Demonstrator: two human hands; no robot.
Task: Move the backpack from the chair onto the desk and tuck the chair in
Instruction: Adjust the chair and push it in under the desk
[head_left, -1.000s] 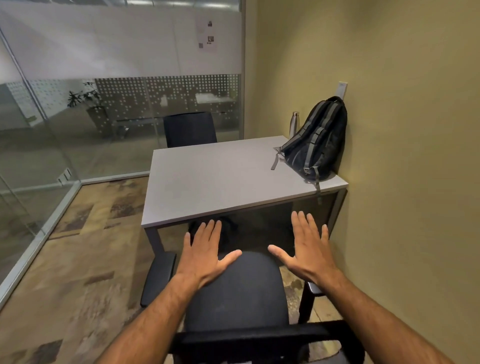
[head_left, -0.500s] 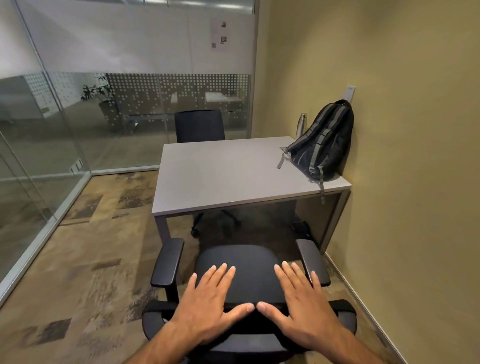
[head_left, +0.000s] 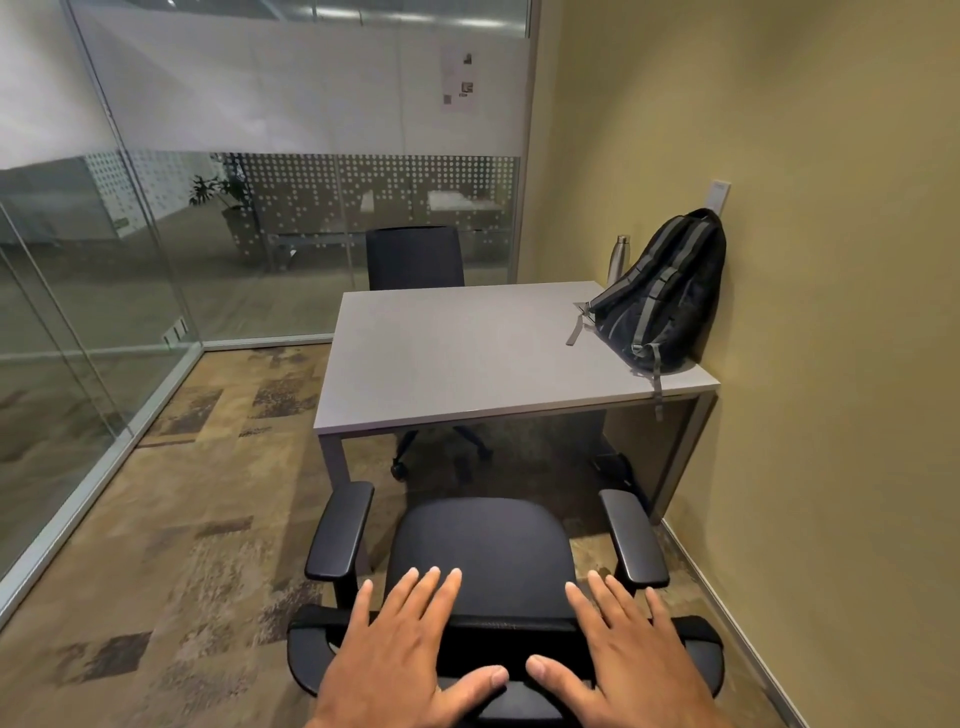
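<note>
Basically bag step looks done, chair tuck not yet. Left to right:

Glass partition (head_left: 104, 312) runs along the left, carpet floor (head_left: 197, 545) between it and the chair. Risk if the push veers left on casters: chair swings off line toward the table leg (head_left: 332, 457) rather than into the gap.

Left hand (head_left: 400, 654) lies flat, fingers spread, on top of the office chair (head_left: 488, 551) backrest; not curled round it, palm down. Right hand (head_left: 623, 660) the same, flat and open on the backrest, thumbs near each other but not touching. Flat palms give weak steering, so my guess is the hands could slide off or the chair could rotate on its swivel mid-push.

Chair sits apart from the table (head_left: 467, 353), seat facing it, roughly centred. Left armrest (head_left: 343, 530) and right armrest (head_left: 631, 535) stick up; can't tell if they clear under the tabletop edge. If not, they knock the edge and stop the tuck.

A second chair (head_left: 415, 257) is at the far side, its base under the table; a long push might bump casters together.

Black backpack (head_left: 665, 296) rests on the table's far right corner, leaning on the wall (head_left: 805, 364), one strap hanging over the front edge. A hard bump could topple it or tip the metal bottle (head_left: 619, 257) behind it.
</note>
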